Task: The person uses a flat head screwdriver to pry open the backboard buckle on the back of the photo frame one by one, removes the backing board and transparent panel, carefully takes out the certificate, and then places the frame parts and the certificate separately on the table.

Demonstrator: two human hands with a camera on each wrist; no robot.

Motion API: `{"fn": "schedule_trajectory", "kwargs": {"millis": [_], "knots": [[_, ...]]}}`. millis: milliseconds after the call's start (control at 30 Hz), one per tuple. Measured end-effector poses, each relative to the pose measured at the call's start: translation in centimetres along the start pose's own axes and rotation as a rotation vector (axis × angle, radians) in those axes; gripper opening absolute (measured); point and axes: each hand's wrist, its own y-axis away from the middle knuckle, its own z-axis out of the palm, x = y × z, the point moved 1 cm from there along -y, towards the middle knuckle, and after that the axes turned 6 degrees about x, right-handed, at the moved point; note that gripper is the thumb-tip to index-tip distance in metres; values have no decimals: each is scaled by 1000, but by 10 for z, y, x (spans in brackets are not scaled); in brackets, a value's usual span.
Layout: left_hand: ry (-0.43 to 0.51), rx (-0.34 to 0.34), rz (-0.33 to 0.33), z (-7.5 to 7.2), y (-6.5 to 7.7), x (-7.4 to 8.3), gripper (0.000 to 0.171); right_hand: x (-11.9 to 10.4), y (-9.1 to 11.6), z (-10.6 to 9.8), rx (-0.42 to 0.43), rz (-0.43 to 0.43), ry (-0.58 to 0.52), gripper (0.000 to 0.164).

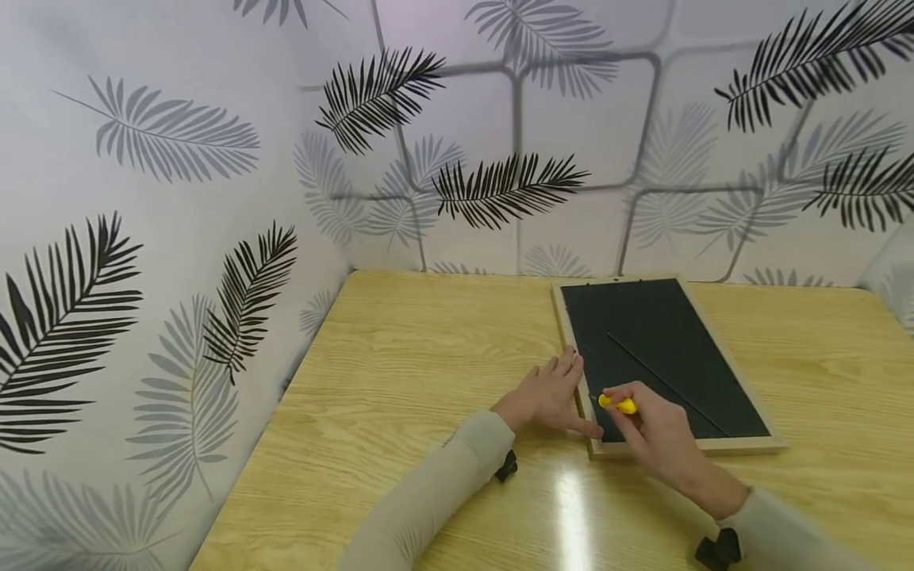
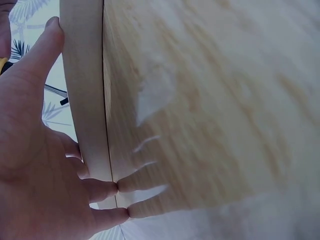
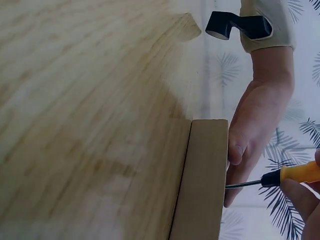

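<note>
A dark board in a pale wooden frame [image 1: 739, 373] lies on the table. My right hand [image 1: 660, 436] pinches a small screwdriver [image 1: 620, 404] by its yellow handle. The metal shaft [image 3: 243, 185] points at the frame's left side, its tip right by the wood near the lower left corner. My left hand [image 1: 550, 396] rests along that left side, fingers spread and fairly straight. Its thumb [image 2: 46, 47] lies on the frame near the corner, while its lower fingertips reach down to the tabletop at the frame's outer edge.
The light wood table [image 1: 421, 365] spreads around the board. A thin dark line [image 1: 664, 382] runs slantwise across the board's face, and small dark dots mark the frame's far edge. Leaf-patterned walls [image 1: 457, 135] stand behind and to the left.
</note>
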Motion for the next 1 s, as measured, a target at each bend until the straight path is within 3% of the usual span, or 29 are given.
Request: {"fn": "schedule_trajectory", "kwargs": {"millis": [133, 233, 333, 467, 533, 767, 900, 1000], "knots": [[7, -1, -18, 2, 1, -1, 119, 5, -5, -4, -42, 102, -37, 33], [25, 3, -49, 5, 2, 0, 120, 13, -11, -11, -74, 232, -59, 28], [62, 6, -63, 7, 4, 0, 122, 21, -17, -21, -47, 349, -68, 24], [68, 2, -59, 5, 7, -10, 121, 32, -31, -35, 11, 449, -184, 27], [51, 1, -51, 3, 9, -20, 119, 40, -37, -40, -5, 493, -279, 31], [88, 26, 51, 0, 18, -51, 107, 67, -35, -38, -155, 675, -516, 51], [109, 26, 146, -3, 21, -60, 94, 75, -33, -27, -188, 759, -610, 59], [89, -5, 161, -8, 24, -66, 90, 76, -37, -18, -207, 785, -644, 60]]}}
